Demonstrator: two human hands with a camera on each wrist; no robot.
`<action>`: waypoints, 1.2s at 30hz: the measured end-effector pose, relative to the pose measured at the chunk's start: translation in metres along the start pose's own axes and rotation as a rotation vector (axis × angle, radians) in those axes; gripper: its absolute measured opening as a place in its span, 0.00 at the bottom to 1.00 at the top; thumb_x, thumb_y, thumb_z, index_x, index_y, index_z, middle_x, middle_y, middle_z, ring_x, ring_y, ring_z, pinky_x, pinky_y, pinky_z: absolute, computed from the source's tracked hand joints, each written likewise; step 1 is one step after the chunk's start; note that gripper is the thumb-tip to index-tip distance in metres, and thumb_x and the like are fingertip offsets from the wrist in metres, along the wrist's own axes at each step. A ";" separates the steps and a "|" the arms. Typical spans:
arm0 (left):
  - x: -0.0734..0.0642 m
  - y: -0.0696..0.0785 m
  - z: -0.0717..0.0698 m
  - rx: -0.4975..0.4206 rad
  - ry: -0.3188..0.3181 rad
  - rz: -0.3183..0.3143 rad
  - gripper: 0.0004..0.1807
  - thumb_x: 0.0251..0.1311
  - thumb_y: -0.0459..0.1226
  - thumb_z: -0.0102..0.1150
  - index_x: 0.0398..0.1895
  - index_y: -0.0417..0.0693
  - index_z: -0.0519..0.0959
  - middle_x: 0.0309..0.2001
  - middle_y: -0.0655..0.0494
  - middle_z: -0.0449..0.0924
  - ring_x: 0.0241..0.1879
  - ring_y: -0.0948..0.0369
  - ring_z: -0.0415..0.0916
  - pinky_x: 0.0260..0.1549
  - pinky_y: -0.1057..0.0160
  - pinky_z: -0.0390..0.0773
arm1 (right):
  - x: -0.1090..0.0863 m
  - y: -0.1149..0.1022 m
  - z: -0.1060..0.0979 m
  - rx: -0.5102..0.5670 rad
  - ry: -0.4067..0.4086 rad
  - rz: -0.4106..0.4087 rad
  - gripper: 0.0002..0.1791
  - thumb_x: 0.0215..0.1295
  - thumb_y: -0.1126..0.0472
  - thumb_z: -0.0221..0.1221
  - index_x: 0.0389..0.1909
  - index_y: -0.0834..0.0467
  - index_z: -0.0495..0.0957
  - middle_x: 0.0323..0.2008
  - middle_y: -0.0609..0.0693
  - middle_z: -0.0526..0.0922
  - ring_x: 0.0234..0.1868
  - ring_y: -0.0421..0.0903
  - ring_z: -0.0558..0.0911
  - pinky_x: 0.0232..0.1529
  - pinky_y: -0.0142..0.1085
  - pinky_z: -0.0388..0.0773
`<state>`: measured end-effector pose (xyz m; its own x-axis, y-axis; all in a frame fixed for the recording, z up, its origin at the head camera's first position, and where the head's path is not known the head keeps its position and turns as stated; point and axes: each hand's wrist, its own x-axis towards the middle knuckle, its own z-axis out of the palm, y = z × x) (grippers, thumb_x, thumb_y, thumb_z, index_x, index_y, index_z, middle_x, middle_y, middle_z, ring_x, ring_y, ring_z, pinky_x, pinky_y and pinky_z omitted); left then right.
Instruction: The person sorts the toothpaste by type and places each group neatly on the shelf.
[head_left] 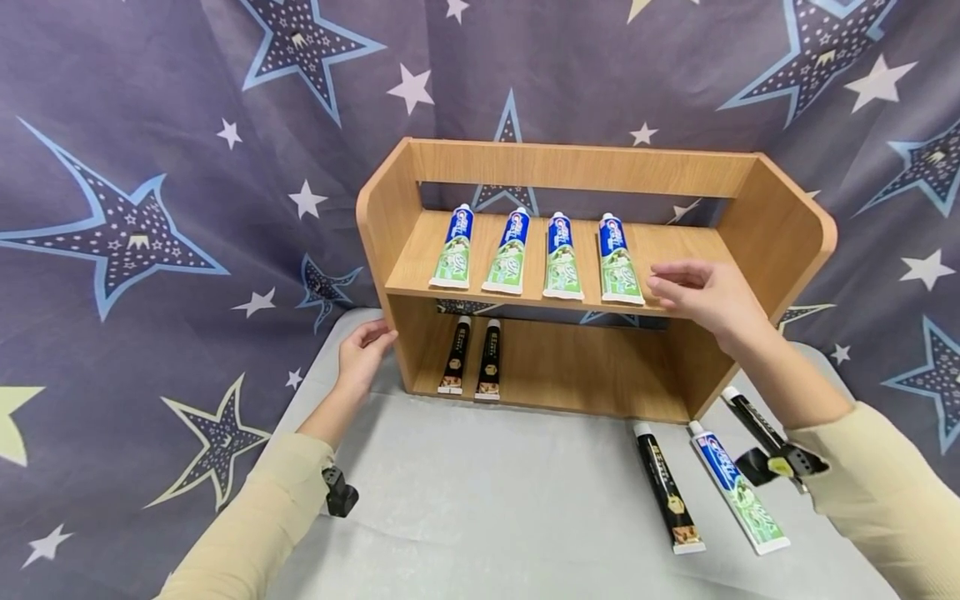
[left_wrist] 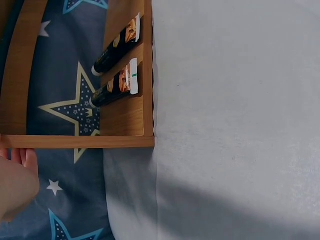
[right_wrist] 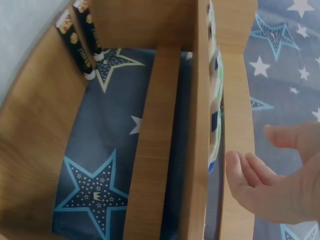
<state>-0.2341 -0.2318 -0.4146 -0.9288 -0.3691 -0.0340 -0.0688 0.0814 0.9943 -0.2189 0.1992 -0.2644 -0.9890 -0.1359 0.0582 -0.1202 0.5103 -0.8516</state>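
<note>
Hovering relaxed and empty, right hand [head_left: 705,296] sits beside fourth green tube [head_left: 618,258]; left hand [head_left: 362,354], fingers loose, should steady shelf [head_left: 382,225].

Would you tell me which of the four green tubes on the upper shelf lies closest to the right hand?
The rightmost green tube; the right hand hovers open just beside it, the other three lying farther left.

Four tubes [head_left: 536,254] on the upper shelf [head_left: 675,246], two tubes [head_left: 472,358] below, three [head_left: 708,479] on the table [head_left: 487,500] right.
</note>
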 end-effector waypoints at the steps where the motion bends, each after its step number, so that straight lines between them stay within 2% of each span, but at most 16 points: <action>1: 0.000 0.000 0.000 -0.001 0.000 0.000 0.19 0.62 0.33 0.58 0.55 0.35 0.74 0.44 0.57 0.78 0.35 0.79 0.73 0.38 0.83 0.75 | -0.004 0.002 0.001 0.003 0.004 -0.011 0.28 0.68 0.56 0.57 0.60 0.71 0.69 0.28 0.20 0.76 0.32 0.23 0.78 0.36 0.19 0.80; 4: 0.000 0.000 0.000 -0.007 -0.002 0.001 0.19 0.62 0.34 0.58 0.55 0.35 0.74 0.45 0.55 0.78 0.35 0.79 0.74 0.40 0.81 0.76 | -0.015 0.010 0.004 0.007 0.018 -0.037 0.27 0.68 0.57 0.57 0.60 0.72 0.69 0.29 0.18 0.76 0.33 0.20 0.78 0.37 0.17 0.79; 12: 0.000 0.001 0.000 -0.013 0.001 -0.001 0.19 0.62 0.32 0.58 0.55 0.35 0.74 0.42 0.60 0.77 0.36 0.78 0.73 0.40 0.81 0.76 | -0.041 0.037 0.009 -0.024 0.068 0.011 0.27 0.67 0.54 0.58 0.59 0.69 0.71 0.29 0.18 0.76 0.33 0.20 0.78 0.37 0.17 0.79; 18: 0.002 0.003 -0.001 -0.025 -0.005 -0.006 0.19 0.61 0.33 0.58 0.55 0.35 0.74 0.41 0.62 0.77 0.36 0.78 0.74 0.41 0.81 0.77 | -0.048 0.066 0.017 -0.012 0.027 0.079 0.28 0.67 0.53 0.58 0.59 0.69 0.70 0.29 0.21 0.76 0.33 0.21 0.79 0.37 0.19 0.80; 21: 0.002 0.004 -0.001 -0.024 -0.007 -0.005 0.19 0.61 0.33 0.58 0.55 0.35 0.74 0.41 0.61 0.77 0.36 0.78 0.74 0.41 0.81 0.77 | -0.049 0.081 0.023 -0.022 0.014 0.118 0.28 0.67 0.54 0.58 0.59 0.70 0.70 0.31 0.27 0.79 0.32 0.22 0.78 0.36 0.21 0.81; 27: 0.002 0.000 -0.001 -0.028 -0.001 0.003 0.19 0.61 0.33 0.59 0.55 0.34 0.74 0.42 0.60 0.78 0.37 0.76 0.74 0.40 0.81 0.77 | -0.049 0.112 0.033 -0.106 0.004 0.175 0.26 0.67 0.55 0.58 0.56 0.71 0.72 0.39 0.48 0.86 0.29 0.24 0.77 0.31 0.23 0.81; 32: 0.003 -0.004 -0.001 -0.041 0.004 0.024 0.19 0.61 0.32 0.59 0.54 0.33 0.75 0.35 0.69 0.77 0.37 0.76 0.75 0.40 0.81 0.77 | -0.053 0.134 0.038 -0.192 -0.017 0.220 0.24 0.67 0.53 0.58 0.53 0.70 0.74 0.42 0.61 0.85 0.29 0.32 0.79 0.29 0.26 0.79; 36: 0.003 -0.005 -0.001 -0.050 -0.002 0.032 0.19 0.60 0.32 0.60 0.53 0.34 0.75 0.32 0.74 0.76 0.38 0.76 0.76 0.39 0.81 0.77 | -0.059 0.150 0.044 -0.219 -0.044 0.266 0.22 0.66 0.54 0.59 0.51 0.69 0.76 0.42 0.64 0.84 0.30 0.38 0.80 0.28 0.29 0.79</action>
<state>-0.2364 -0.2343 -0.4200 -0.9311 -0.3649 -0.0022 -0.0209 0.0473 0.9987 -0.1750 0.2464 -0.4184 -0.9841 -0.0081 -0.1776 0.1208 0.7020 -0.7018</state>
